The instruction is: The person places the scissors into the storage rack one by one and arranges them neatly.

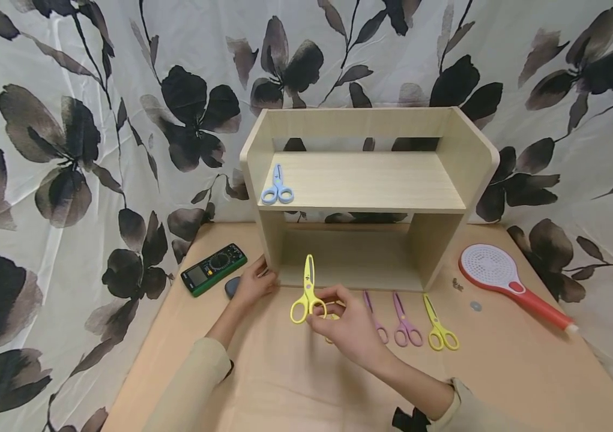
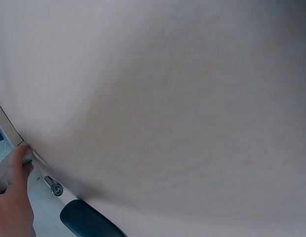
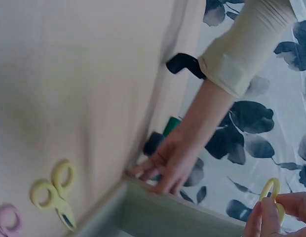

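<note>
The yellow scissors [image 1: 309,289] are up off the desk [image 1: 290,384], in front of the lower opening of the wooden shelf [image 1: 357,181], blades pointing far and finger loops near. The right hand [image 1: 346,327] pinches the right loop between thumb and fingers; the left hand [image 1: 254,282] touches the shelf's near left corner, though I cannot tell whether its fingers are curled round the panel. I judge the scissors light and stiff, with plastic-looking loops that should be a little smooth but hardly slippery, and little in them to break. The loop is a sound place to take hold: it keeps fingers off the blades, which look closed. Held by one loop alone, though, the pair might swing, twist or gape at the pivot, so pinching both loops together, or holding just behind the pivot, would probably be steadier. The blue scissors [image 1: 278,186] at the left of the upper board, and the purple scissors [image 1: 404,321] on the desk to the right, should handle much the same.
</note>
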`<control>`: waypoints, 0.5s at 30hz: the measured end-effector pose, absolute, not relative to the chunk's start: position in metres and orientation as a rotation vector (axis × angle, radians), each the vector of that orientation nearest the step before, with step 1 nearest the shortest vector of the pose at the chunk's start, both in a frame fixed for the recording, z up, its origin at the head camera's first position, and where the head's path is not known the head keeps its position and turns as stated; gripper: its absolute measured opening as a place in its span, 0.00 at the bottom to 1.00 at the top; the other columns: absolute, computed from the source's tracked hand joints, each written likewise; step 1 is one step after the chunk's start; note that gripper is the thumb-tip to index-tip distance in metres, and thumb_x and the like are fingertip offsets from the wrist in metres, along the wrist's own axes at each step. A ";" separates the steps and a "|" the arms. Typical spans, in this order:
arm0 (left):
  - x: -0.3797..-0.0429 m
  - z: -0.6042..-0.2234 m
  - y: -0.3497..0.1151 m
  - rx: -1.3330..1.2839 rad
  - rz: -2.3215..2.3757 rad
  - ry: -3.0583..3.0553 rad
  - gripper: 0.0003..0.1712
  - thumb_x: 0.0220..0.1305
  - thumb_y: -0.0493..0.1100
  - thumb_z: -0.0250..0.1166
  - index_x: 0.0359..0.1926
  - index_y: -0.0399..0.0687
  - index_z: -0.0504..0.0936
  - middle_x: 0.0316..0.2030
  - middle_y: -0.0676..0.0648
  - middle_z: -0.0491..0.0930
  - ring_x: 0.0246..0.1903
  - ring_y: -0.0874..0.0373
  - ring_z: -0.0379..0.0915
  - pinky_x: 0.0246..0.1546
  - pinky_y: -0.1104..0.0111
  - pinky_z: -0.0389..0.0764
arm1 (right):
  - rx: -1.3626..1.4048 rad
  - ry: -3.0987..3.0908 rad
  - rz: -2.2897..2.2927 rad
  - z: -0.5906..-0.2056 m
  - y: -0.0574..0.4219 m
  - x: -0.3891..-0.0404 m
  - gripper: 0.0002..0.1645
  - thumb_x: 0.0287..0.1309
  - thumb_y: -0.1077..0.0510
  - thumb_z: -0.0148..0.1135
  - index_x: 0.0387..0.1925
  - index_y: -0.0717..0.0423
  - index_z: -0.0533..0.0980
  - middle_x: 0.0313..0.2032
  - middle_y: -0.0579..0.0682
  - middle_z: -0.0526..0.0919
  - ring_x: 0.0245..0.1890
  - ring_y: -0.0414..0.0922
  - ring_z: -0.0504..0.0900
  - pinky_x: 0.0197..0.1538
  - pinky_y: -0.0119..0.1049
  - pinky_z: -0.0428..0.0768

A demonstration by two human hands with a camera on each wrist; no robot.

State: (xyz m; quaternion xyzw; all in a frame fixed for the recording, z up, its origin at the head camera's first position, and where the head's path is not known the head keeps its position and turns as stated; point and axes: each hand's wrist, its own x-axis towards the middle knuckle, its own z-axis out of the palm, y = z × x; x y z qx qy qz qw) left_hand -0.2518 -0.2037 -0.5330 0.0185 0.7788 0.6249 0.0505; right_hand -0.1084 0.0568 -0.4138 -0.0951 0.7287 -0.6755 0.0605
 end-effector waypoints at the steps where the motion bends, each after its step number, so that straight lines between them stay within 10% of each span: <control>1: -0.252 -0.534 -0.204 0.059 1.897 2.375 0.40 0.76 0.38 0.59 0.83 0.58 0.56 0.79 0.38 0.61 0.74 0.40 0.64 0.54 0.51 0.87 | -0.294 2.202 -2.052 -0.408 0.058 -0.110 0.22 0.53 0.68 0.73 0.50 0.65 0.78 0.47 0.60 0.84 0.40 0.39 0.86 0.37 0.26 0.84; 15: -0.252 -0.534 -0.205 0.095 1.886 2.379 0.40 0.76 0.38 0.58 0.83 0.56 0.56 0.79 0.36 0.60 0.75 0.38 0.61 0.56 0.50 0.86 | -0.553 2.439 -2.016 -0.343 0.066 -0.137 0.21 0.55 0.68 0.72 0.52 0.62 0.79 0.47 0.58 0.85 0.44 0.45 0.88 0.43 0.27 0.85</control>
